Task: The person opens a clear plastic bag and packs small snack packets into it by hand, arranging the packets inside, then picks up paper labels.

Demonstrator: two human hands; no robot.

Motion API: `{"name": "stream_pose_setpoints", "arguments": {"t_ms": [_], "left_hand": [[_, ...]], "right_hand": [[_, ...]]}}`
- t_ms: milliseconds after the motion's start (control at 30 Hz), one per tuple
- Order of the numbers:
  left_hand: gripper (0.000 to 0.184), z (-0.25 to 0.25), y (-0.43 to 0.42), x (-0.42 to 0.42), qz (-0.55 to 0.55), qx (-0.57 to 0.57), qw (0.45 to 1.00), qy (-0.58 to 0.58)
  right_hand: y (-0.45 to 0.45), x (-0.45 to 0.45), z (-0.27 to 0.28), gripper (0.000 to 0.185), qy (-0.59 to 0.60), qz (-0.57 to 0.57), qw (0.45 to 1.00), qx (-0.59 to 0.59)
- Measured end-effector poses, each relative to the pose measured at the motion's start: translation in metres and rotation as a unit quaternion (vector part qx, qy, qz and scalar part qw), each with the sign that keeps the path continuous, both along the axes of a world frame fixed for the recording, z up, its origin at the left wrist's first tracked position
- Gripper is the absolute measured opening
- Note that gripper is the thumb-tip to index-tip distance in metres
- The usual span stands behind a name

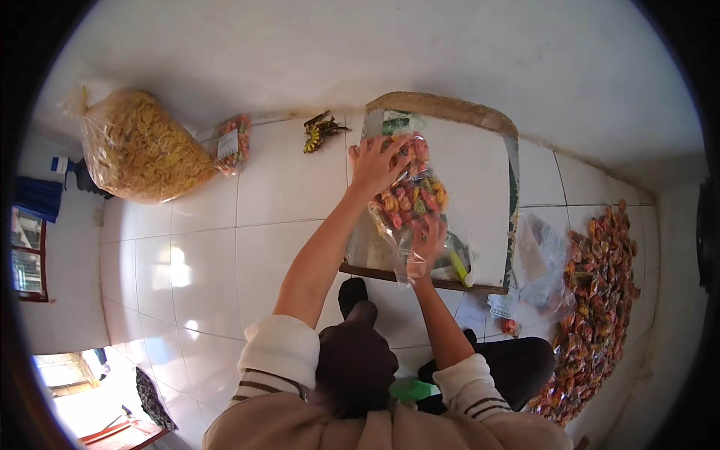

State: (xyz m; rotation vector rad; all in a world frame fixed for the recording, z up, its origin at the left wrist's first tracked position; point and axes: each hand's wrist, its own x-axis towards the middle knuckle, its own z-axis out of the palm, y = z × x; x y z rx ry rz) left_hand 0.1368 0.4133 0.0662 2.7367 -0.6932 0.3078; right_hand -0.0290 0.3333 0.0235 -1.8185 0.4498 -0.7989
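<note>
A clear plastic bag of red, orange and yellow wrapped pieces (pixel 409 196) lies on a white board (pixel 480 172) with a worn brown edge. Across the upper part of the bag rests my left hand (pixel 379 163), its fingers spread over the plastic. Near the bag's lower end is my right hand (pixel 426 244), with its fingers bent against the bag and loose clear plastic around the wrist. Just right of that hand, a yellow-green tool (pixel 459 266) lies on the board.
A large bag of yellowish rings (pixel 146 146) and a small filled bag (pixel 233 145) stand by the wall. Bananas (pixel 321 133) lie nearby. Right of the board are empty plastic bags (pixel 541 259) and a long pile of wrapped pieces (pixel 600 300).
</note>
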Motion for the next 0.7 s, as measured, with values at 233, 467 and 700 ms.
{"name": "stream_pose_setpoints", "arguments": {"t_ms": [233, 467, 700], "left_hand": [[0.045, 0.001, 0.000, -0.007, -0.004, 0.005, 1.000, -0.005], [0.045, -0.003, -0.002, -0.008, 0.006, 0.004, 1.000, -0.022], [0.042, -0.004, -0.003, -0.012, 0.010, 0.007, 0.999, -0.032]], "right_hand": [[-0.001, -0.002, 0.008, 0.021, 0.035, -0.008, 0.999, -0.010], [0.007, -0.011, -0.005, 0.015, 0.049, -0.025, 0.988, 0.142], [0.017, 0.004, 0.014, 0.010, -0.011, -0.080, 0.988, 0.128]]}}
